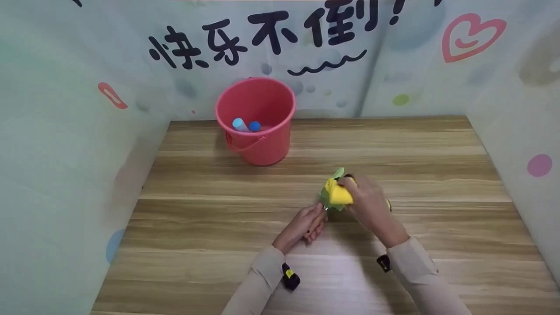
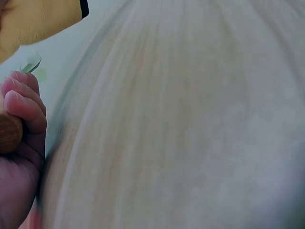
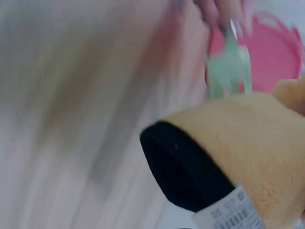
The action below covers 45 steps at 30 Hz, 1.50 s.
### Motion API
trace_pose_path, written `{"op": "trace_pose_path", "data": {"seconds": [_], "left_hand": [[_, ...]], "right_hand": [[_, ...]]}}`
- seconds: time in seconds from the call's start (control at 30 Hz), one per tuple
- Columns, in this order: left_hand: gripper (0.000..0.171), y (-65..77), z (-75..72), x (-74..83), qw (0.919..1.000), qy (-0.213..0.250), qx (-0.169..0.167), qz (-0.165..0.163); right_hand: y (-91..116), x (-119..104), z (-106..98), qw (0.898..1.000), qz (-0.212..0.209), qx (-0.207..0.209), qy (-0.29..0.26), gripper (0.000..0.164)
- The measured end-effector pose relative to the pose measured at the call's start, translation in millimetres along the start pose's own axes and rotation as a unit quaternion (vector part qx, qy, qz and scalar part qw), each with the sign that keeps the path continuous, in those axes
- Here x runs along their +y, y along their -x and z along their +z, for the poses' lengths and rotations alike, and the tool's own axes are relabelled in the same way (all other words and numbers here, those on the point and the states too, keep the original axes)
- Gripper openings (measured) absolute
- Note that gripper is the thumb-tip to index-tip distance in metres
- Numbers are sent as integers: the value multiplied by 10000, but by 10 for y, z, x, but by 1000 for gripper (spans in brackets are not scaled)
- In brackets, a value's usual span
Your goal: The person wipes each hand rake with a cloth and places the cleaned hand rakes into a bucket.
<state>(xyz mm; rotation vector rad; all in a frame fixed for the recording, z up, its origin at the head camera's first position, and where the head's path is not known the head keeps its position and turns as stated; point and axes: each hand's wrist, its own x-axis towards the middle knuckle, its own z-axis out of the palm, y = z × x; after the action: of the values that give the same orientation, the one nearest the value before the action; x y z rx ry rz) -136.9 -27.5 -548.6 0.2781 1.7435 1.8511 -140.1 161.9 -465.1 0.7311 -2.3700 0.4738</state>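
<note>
My left hand [image 1: 307, 224] grips the round wooden handle [image 2: 9, 133] of a green slotted utensil. The utensil's green head [image 3: 228, 69] points away from this hand, joined by a short metal neck. My right hand [image 1: 372, 204] holds a soft yellow cloth piece [image 1: 341, 194] against the green head, covering much of it in the head view. In the right wrist view the cloth piece has a black-bound opening and a white barcode label [image 3: 233, 212].
A pink bucket [image 1: 269, 148] stands at the back of the wood-grain table [image 1: 197, 227]. Inside it show a light blue rounded end [image 1: 238, 124] and a darker blue one [image 1: 255, 126]. Printed cloth walls [image 1: 415, 78] rise behind and at both sides.
</note>
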Motion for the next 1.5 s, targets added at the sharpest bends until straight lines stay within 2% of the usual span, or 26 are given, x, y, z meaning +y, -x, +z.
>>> {"op": "trace_pose_path", "data": {"seconds": [0.1, 0.17, 0.4, 0.57, 0.8, 1.1, 1.3, 1.4, 1.5], "left_hand": [[41, -9, 3, 4, 9999, 94, 41, -43], [36, -12, 11, 2, 9998, 104, 136, -43], [32, -21, 41, -7, 9985, 99, 521, 138], [29, -6, 40, -1, 9978, 210, 621, 64], [31, 7, 36, 0, 9969, 186, 759, -39], [49, 4, 62, -13, 9955, 169, 927, -37], [53, 14, 62, -26, 9966, 37, 828, 15], [55, 19, 52, -26, 9965, 23, 833, -17], [55, 7, 48, -18, 9971, 75, 749, 78]], "right_hand": [[19, -166, 132, 9988, -287, -120, 384, 50], [42, -246, 219, 9982, -277, -211, 497, 51], [123, -360, 372, 9964, 631, -568, 29, 44], [82, -363, 370, 9912, 971, -862, -246, 45], [-10, -283, 364, 9841, 1095, -1210, -700, 48], [-97, -150, 333, 9865, 1070, -1160, -430, 48], [-175, -6, 230, 9834, 1387, -1124, -335, 44], [-229, 86, 184, 9815, 1483, -1169, -326, 49], [-272, 182, 132, 9875, 1354, -804, 16, 55]]}}
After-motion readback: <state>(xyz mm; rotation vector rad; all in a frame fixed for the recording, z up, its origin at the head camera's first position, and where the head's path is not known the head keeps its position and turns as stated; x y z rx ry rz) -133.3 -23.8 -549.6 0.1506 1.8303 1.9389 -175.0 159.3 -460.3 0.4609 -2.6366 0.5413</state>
